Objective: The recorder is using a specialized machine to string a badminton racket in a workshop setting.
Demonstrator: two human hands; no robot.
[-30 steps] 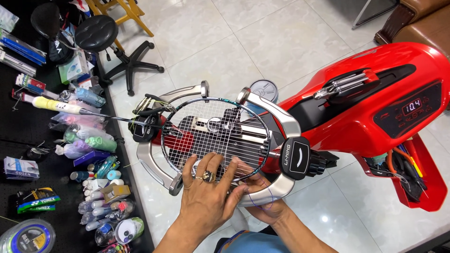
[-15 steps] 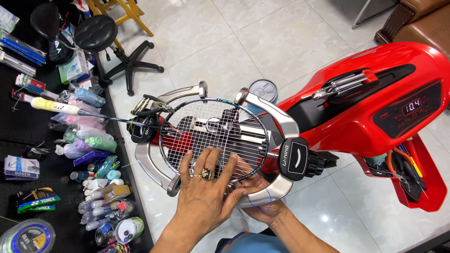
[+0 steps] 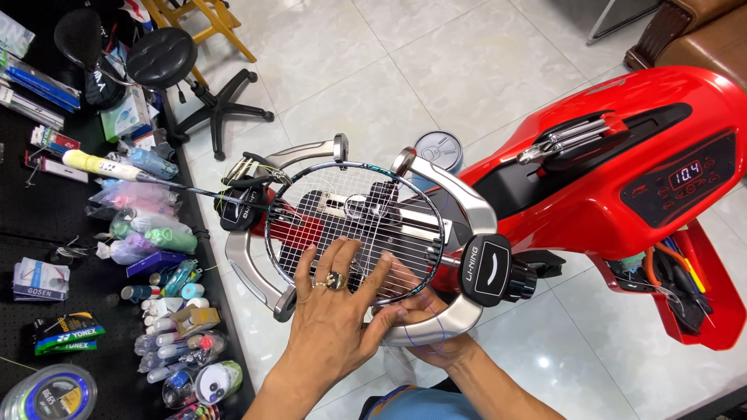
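- Two hands work at one racket head (image 3: 354,225): the left hand (image 3: 334,311) lies flat on the strings with fingers spread, gripping nothing, and the right hand (image 3: 424,327) sits under the near rim, fingers curled up around the frame and strings; whether it pinches a string I cannot tell.
- One gold ring (image 3: 336,280) shows on the left hand.
- One racket is in view, clamped flat in the silver cradle (image 3: 459,210) of the stringing machine, its thin dark shaft running left to a yellow and white grip (image 3: 97,165) over the black bench.
- Its frame is dark and slim, oval, and strung with a white grid of mains and crosses; the crosses stop short of the near end, where the strings look looser under the fingers.
- One loose purple string (image 3: 432,330) loops over the cradle arm by the right hand.
- One red stringing machine (image 3: 622,179) stands to the right, with one dark control panel (image 3: 689,183) and a cluster of metal tools (image 3: 564,140) on top.
- Two black clamp heads flank the racket: one at the throat (image 3: 241,206), one at the near right (image 3: 486,268).
- One round gauge (image 3: 440,148) sits just behind the cradle.
- Two black stools (image 3: 163,58) stand on the tiled floor at upper left.
- Many small packets and tubes (image 3: 148,233) lie along the bench edge; one string reel (image 3: 50,393) rests at lower left.
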